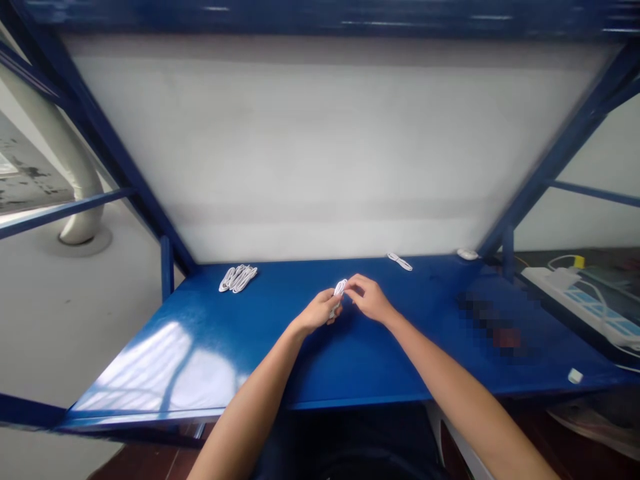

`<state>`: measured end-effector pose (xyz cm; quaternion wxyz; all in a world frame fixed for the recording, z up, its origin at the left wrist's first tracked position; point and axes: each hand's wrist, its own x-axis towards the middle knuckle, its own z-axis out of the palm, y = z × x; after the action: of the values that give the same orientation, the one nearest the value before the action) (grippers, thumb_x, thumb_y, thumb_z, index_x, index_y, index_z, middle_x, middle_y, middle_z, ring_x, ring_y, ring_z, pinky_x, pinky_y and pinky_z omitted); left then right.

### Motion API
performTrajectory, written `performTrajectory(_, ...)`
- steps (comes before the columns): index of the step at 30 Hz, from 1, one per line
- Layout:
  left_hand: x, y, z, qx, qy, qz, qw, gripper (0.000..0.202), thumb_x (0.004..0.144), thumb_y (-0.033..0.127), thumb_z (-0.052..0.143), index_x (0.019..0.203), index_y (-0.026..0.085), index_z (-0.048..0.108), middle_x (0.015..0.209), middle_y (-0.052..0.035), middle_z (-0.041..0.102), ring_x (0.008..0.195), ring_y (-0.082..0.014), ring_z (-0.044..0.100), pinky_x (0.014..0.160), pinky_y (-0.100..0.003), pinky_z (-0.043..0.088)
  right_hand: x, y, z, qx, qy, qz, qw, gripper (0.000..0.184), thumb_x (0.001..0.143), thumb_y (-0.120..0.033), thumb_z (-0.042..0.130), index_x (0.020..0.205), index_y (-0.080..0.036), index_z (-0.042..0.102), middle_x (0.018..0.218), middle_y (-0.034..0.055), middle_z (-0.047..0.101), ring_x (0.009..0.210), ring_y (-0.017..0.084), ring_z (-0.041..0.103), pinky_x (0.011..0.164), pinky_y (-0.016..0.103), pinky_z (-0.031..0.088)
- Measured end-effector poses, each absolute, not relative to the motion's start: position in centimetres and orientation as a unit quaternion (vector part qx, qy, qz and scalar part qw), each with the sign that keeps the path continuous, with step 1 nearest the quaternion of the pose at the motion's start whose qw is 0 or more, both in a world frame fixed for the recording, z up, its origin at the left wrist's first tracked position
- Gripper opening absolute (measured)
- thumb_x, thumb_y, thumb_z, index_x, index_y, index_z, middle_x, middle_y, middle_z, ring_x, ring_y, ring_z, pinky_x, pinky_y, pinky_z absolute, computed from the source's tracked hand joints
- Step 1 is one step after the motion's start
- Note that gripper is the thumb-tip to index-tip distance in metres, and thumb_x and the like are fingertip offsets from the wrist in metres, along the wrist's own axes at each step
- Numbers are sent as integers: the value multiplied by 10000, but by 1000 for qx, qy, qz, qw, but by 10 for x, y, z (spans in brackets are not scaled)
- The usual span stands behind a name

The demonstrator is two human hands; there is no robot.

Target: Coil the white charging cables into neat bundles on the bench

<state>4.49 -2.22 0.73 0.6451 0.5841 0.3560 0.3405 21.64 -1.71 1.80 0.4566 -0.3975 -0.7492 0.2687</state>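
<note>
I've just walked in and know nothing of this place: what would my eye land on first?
Mid-table, the left hand and right hand meet, both pinching a small white cable coil. They stand out against the bright blue table and the white panel behind it. A pile of white cable coils lies at the back left, and a white power strip sits off to the right.

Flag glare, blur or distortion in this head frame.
Head view: sunlit glare crossed by barred shadows washes out the front-left of the blue table; the top beam is smeared by blur; the frame posts splay from wide-angle distortion; a pixelated patch masks part of the right side. The left hand, right hand and the coiled white cable they hold are evenly lit, slightly soft.
</note>
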Motion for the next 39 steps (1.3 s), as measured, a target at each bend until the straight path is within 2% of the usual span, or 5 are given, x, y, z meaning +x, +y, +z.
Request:
performTrajectory(8, 44, -29, -5, 753, 462, 310, 352, 182, 874, 326, 496, 739, 213, 450, 615, -9, 510, 550, -156, 475, 598, -265, 368, 218, -18, 23, -413, -766, 163, 465, 144, 860, -235, 499, 783, -214, 619, 812, 47, 616, 745, 175, 583, 641, 285, 470)
performTrajectory(14, 50, -38, -9, 785, 529, 215, 241, 39, 825, 158, 492, 853, 186, 495, 835, -143, 598, 873, -292, 587, 814, -387, 424, 269, 2, 19, -512, -709, 80, 478, 110, 799, -222, 509, 783, -192, 613, 812, 55, 638, 729, 185, 592, 683, 304, 481)
performTrajectory(27, -63, 28, 12, 675, 733, 14, -82, 361, 873, 71, 284, 1114, 24, 550, 1094, -245, 546, 1004, -306, 572, 767, -369, 475, 447, 28, 18, -838, -527, -7, 144, 300, 736, -130, 539, 987, -179, 696, 1076, 136, 657, 917, 260, 632, 730, 318, 452)
performTrajectory(32, -81, 29, 7, 683, 713, 64, -145, 450, 911, 320, 375, 1238, 46, 520, 1233, -273, 506, 1177, -407, 438, 924, -557, 355, 433, 46, 15, -816, -575, 8, 60, 435, 690, -114, 593, 1119, -139, 657, 1138, 188, 606, 1038, 294, 582, 798, 339, 451)
performTrajectory(39, -115, 42, -1, 681, 722, 73, -94, 481, 952, 411, 272, 1411, 329, 392, 1523, -100, 268, 1382, -395, 186, 1026, -697, 51, 367, 66, 10, -763, -640, 35, 83, 501, 801, -365, 604, 1259, -171, 545, 1225, 173, 540, 1117, 328, 506, 860, 398, 424)
